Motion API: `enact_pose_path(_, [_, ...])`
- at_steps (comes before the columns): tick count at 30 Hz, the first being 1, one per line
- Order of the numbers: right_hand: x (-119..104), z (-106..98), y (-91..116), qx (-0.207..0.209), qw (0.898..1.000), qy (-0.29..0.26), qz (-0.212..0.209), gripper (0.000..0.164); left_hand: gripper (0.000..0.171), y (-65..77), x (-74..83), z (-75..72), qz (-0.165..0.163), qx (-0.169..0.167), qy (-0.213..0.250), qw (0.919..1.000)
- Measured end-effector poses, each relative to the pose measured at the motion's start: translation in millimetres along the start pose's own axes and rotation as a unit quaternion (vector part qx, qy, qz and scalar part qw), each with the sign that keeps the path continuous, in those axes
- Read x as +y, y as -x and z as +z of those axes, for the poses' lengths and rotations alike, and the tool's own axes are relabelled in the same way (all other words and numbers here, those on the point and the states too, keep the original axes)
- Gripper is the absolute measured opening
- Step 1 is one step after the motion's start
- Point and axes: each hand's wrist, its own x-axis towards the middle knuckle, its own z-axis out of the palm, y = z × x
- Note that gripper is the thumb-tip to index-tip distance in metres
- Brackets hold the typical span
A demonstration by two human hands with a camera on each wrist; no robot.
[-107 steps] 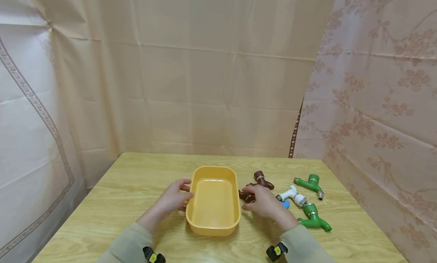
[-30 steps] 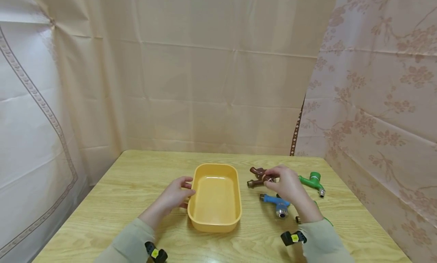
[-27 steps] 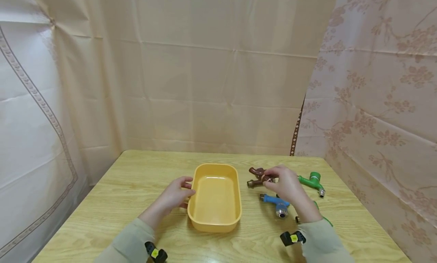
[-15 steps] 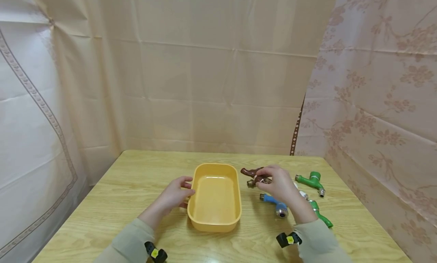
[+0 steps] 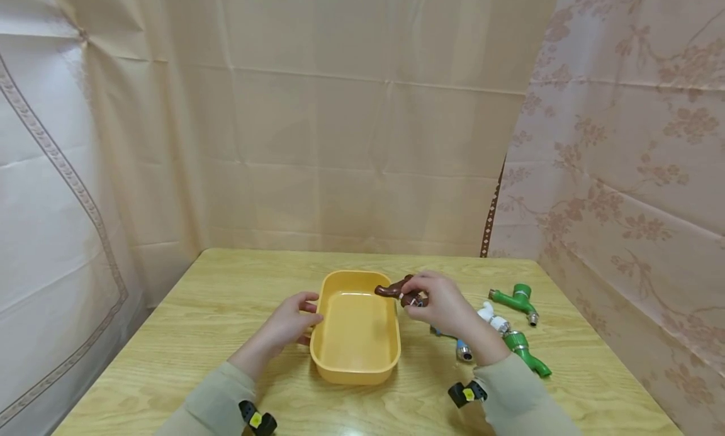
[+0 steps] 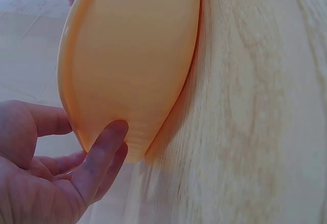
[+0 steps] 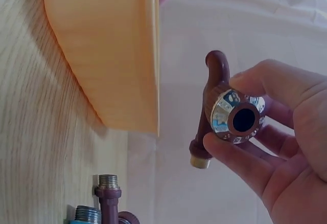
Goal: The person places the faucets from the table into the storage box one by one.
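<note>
My right hand [image 5: 442, 304] pinches a brown tap [image 5: 389, 290] between thumb and fingers, its spout overlapping the right rim of the yellow plastic basin [image 5: 315, 360] in the head view. In the right wrist view that tap [image 7: 216, 70] is off the table, with its silver-collared knob facing the camera and its brass threaded end low. My left hand [image 5: 286, 326] holds the basin's left side, thumb at the rim and fingertips against the outer wall. In the left wrist view two fingers [image 6: 104, 152] touch that wall. Nothing lies inside the basin.
Right of the basin lie a second brown tap [image 7: 109, 203], a blue tap [image 5: 463, 349] partly hidden by my right hand, a white tap [image 5: 498, 324] and two green taps [image 5: 512, 301]. Curtains hang behind the wooden table [image 5: 226, 279] and along its sides.
My right hand has lifted the brown tap and carried it left, from among the other taps to the basin's right rim. My left hand has stayed at the basin.
</note>
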Motion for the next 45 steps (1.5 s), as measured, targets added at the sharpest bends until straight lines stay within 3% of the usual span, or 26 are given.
enact_pose_path(5, [-6.2, 2.5, -7.5, -0.022, 0.999, -0.005, -0.029, 0.021, 0.052, 1.0, -0.5, -0.3, 0.002, 0.0, 0.003, 1.0])
enact_pose_path(14, [-17.8, 10.8, -19.3, -0.099, 0.993, -0.032, -0.063, 0.02, 0.051, 1.4, -1.1, 0.6, 0.002, 0.0, 0.015, 0.9999])
enact_pose_path(24, [-28.7, 31.6, -29.9, -0.168, 0.977, 0.013, -0.129, 0.021, 0.052, 0.6, -0.9, -0.3, -0.003, -0.001, 0.009, 1.0])
enact_pose_path(30, [-33.0, 47.4, -33.3, -0.204, 0.967, 0.007, -0.151, 0.021, 0.052, -1.3, -2.9, -0.4, -0.003, -0.004, 0.007, 1.0])
enact_pose_path(37, [-39.2, 59.8, -36.0, -0.223, 0.957, 0.014, -0.185, 0.021, 0.052, -2.5, -1.5, -0.4, -0.003, -0.004, 0.014, 0.9999])
enact_pose_path(45, [-43.5, 64.0, -33.0, -0.237, 0.953, 0.01, -0.19, 0.019, 0.052, -0.6, 0.3, -0.7, -0.002, -0.001, 0.005, 1.0])
